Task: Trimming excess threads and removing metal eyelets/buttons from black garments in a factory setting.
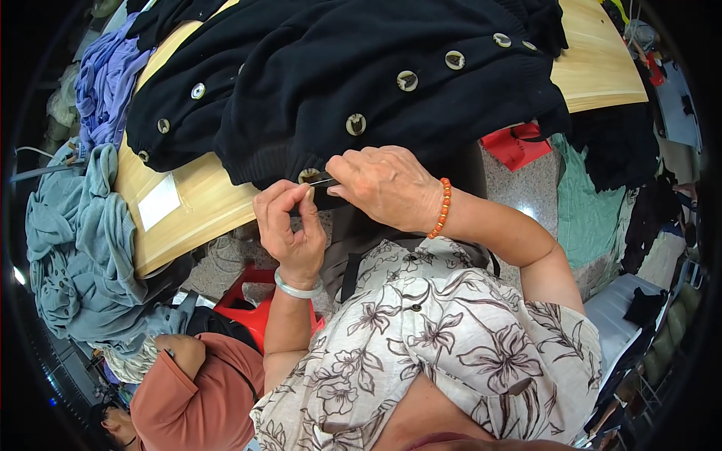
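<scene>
A black knitted cardigan (301, 83) with a row of large brown-and-cream buttons lies spread over the wooden table, its ribbed hem toward me. At its near edge, by the lowest button (309, 175), my two hands meet. My left hand (292, 231), wearing a pale bangle, has thumb and forefinger pinched together; what sits between them is too small to make out. Closed from the other side, my right hand (387, 186), with an orange bead bracelet, grips a small dark tool with a thin metal tip (323, 181). Its tip points at my left fingertips.
The wooden table (602, 71) carries a white paper (159, 202). Purple garments (109, 79) and grey-green knitwear (83, 240) pile up at left. A co-worker in a rust-coloured top (199, 391) sits lower left, near a red stool (248, 297). A red bag (517, 146) and green cloth (587, 207) are at right.
</scene>
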`<act>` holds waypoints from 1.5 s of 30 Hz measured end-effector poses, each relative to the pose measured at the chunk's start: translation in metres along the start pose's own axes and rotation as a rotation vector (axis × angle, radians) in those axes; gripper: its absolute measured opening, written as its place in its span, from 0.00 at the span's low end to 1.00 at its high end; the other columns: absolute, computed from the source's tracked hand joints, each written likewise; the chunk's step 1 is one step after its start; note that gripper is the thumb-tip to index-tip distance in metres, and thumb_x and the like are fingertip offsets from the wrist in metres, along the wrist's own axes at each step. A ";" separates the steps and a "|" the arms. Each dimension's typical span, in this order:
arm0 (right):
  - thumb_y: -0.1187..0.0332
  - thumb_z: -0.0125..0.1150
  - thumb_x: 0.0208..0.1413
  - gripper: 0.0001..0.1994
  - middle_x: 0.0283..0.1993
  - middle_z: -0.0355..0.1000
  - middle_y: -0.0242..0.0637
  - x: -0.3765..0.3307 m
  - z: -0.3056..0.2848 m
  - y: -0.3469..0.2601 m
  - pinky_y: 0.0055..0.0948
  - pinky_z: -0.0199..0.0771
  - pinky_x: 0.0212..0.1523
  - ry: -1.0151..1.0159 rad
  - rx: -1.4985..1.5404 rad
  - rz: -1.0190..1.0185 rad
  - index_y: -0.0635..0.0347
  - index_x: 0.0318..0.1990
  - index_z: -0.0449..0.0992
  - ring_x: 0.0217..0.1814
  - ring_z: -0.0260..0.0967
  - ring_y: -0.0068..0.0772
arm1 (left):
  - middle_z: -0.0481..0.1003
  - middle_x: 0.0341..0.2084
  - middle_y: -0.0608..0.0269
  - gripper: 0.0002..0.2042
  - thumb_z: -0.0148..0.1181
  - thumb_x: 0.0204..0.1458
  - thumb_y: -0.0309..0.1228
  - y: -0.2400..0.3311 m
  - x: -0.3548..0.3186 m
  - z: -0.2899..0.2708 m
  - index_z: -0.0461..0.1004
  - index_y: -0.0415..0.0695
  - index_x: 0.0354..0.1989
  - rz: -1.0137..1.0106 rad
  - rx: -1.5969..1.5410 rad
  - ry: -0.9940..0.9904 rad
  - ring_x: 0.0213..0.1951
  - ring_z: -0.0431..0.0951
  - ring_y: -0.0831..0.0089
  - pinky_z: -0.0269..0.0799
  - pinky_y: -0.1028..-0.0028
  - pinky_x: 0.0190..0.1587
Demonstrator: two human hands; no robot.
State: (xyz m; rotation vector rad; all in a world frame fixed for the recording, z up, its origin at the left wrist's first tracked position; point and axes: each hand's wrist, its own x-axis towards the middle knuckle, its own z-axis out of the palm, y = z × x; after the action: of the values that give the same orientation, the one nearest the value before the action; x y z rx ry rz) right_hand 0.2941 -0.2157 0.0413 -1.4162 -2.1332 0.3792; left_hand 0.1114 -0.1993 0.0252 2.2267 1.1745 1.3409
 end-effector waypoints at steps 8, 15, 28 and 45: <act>0.64 0.62 0.55 0.10 0.24 0.67 0.34 0.001 0.006 0.002 0.34 0.70 0.28 0.063 -0.006 -0.061 0.57 0.31 0.67 0.27 0.72 0.37 | 0.74 0.32 0.56 0.10 0.65 0.46 0.15 0.006 0.000 -0.003 0.73 0.39 0.35 0.090 -0.044 -0.039 0.32 0.72 0.64 0.67 0.70 0.35; 0.65 0.66 0.53 0.11 0.25 0.72 0.36 -0.020 -0.011 0.017 0.27 0.69 0.25 0.075 0.325 0.201 0.60 0.35 0.72 0.23 0.71 0.32 | 0.70 0.20 0.59 0.12 0.70 0.41 0.19 -0.006 -0.017 -0.046 0.68 0.41 0.21 -0.057 -0.065 -0.438 0.24 0.71 0.62 0.65 0.70 0.28; 0.73 0.54 0.61 0.10 0.29 0.75 0.31 -0.006 0.002 0.024 0.18 0.69 0.33 0.165 0.821 0.381 0.66 0.46 0.77 0.31 0.69 0.13 | 0.73 0.35 0.57 0.17 0.68 0.46 0.21 -0.014 0.016 0.012 0.73 0.37 0.45 -0.294 -0.077 -0.204 0.32 0.76 0.67 0.72 0.75 0.36; 0.77 0.64 0.51 0.22 0.35 0.78 0.37 0.009 -0.004 0.001 0.20 0.75 0.33 0.146 0.603 0.180 0.57 0.55 0.74 0.31 0.76 0.23 | 0.75 0.41 0.63 0.19 0.61 0.52 0.18 -0.004 0.003 0.003 0.70 0.34 0.53 -0.369 -0.546 -0.126 0.38 0.75 0.82 0.71 0.84 0.43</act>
State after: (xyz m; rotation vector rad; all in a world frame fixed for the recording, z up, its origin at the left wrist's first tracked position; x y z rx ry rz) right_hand 0.2951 -0.2075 0.0463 -1.2278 -1.5856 0.8743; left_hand 0.1132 -0.1942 0.0230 1.5951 0.9655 1.1718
